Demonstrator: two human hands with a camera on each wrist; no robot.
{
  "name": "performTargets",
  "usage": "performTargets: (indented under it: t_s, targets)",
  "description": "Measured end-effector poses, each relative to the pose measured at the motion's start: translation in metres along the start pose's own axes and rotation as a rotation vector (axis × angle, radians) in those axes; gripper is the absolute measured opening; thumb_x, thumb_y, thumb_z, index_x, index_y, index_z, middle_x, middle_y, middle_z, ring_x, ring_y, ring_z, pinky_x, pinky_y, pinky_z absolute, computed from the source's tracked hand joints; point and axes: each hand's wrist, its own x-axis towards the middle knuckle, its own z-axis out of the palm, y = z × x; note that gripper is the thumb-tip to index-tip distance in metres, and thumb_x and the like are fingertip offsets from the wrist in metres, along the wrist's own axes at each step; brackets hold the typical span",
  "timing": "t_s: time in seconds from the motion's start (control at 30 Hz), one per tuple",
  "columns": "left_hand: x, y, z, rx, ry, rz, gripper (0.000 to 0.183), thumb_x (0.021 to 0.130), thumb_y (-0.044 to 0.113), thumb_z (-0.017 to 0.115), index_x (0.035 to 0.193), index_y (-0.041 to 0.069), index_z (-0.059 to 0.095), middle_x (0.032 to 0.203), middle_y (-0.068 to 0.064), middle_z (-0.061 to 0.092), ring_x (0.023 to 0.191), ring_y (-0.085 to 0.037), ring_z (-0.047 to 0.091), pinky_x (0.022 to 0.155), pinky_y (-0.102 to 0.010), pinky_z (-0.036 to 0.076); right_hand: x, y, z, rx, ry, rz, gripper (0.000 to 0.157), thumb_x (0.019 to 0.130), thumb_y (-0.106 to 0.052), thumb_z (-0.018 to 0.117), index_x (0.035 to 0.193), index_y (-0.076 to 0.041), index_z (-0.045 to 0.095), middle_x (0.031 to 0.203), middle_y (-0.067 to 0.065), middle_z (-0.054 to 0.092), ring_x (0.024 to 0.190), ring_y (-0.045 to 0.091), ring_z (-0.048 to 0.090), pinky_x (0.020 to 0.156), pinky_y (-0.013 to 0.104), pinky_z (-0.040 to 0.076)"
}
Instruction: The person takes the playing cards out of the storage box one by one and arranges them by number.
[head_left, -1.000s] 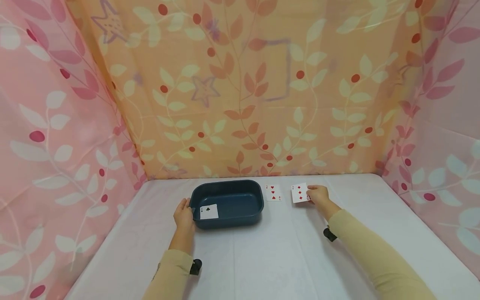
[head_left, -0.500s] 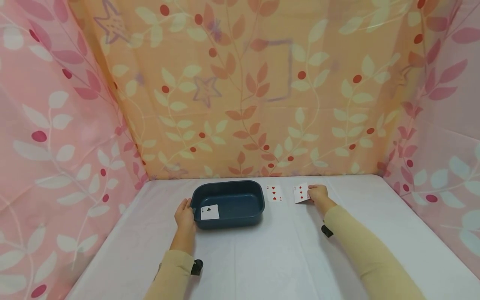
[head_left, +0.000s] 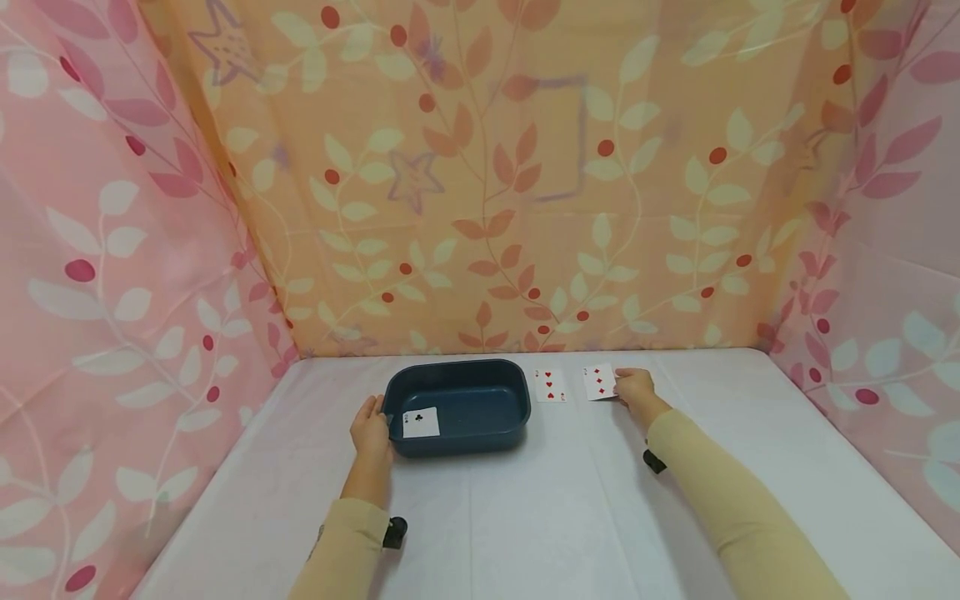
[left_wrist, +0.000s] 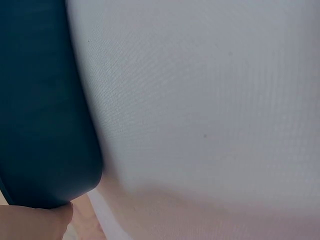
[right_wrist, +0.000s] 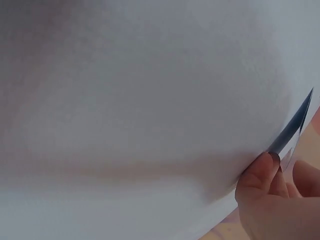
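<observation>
At the left end of a dark blue rectangular bin (head_left: 459, 447), my left hand (head_left: 371, 427) grips the end wall. In the left wrist view a thumb (left_wrist: 37, 220) lies against the blue bin's end. Inside the bin, a playing card with a black club (head_left: 422, 423) lies at the front left, its lower part hidden by the front wall. My right hand (head_left: 634, 392) pinches the right edge of a three of diamonds card (head_left: 598, 382). Seen edge-on in the right wrist view, the pinched card (right_wrist: 294, 127) is tilted. Between bin and hand lies a three of hearts card (head_left: 551, 386), face up.
A white cloth (head_left: 510, 517) covers the table. Behind it hangs an orange leaf-patterned curtain (head_left: 465, 208), close to the cards. Pink patterned curtains (head_left: 150, 292) stand along both sides.
The three of diamonds tilted more steeply half a second ago and now faces up more flatly, its lower edge higher in view. The left hand and bin stay in place.
</observation>
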Motion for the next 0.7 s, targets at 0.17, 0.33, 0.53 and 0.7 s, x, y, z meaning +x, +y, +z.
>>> performTargets:
  t_s: [0.17, 0.33, 0.53, 0.7]
  targets:
    - [0.001, 0.0, 0.0, 0.007, 0.0, -0.002, 0.054, 0.099, -0.009, 0.026, 0.152, -0.002, 0.021, 0.155, -0.015, 0.03, 0.144, -0.024, 0.024, 0.116, -0.033, 0.018, -0.01, -0.002, 0.0, -0.043, -0.02, -0.044, 0.057, 0.078, 0.018, 0.052, 0.135, 0.011, 0.048, 0.115, 0.026, 0.055, 0.047, 0.007, 0.042, 0.045, 0.017, 0.04]
    - [0.002, -0.001, 0.0, 0.008, 0.0, 0.003, 0.054, 0.099, -0.009, 0.027, 0.152, -0.002, 0.021, 0.155, -0.016, 0.03, 0.144, -0.024, 0.024, 0.117, -0.034, 0.017, -0.01, -0.002, 0.001, -0.133, -0.032, -0.082, 0.054, 0.08, 0.014, 0.053, 0.134, 0.011, 0.05, 0.132, 0.028, 0.052, 0.08, 0.018, 0.053, 0.054, 0.016, 0.043]
    - [0.003, -0.002, -0.001, -0.001, -0.014, 0.056, 0.051, 0.098, -0.011, 0.027, 0.149, -0.01, 0.02, 0.153, -0.022, 0.029, 0.144, -0.027, 0.023, 0.117, -0.034, 0.017, -0.018, -0.005, -0.002, -0.207, -0.047, -0.13, 0.05, 0.085, 0.009, 0.053, 0.134, 0.014, 0.048, 0.133, 0.031, 0.049, 0.117, 0.033, 0.047, 0.086, 0.028, 0.047]
    - [0.004, -0.003, -0.001, 0.006, -0.013, 0.05, 0.053, 0.097, -0.012, 0.026, 0.15, -0.009, 0.02, 0.153, -0.021, 0.029, 0.144, -0.026, 0.023, 0.117, -0.033, 0.017, -0.026, -0.008, -0.005, -0.169, -0.065, -0.148, 0.05, 0.088, 0.006, 0.053, 0.137, 0.012, 0.045, 0.134, 0.031, 0.049, 0.111, 0.031, 0.052, 0.079, 0.023, 0.048]
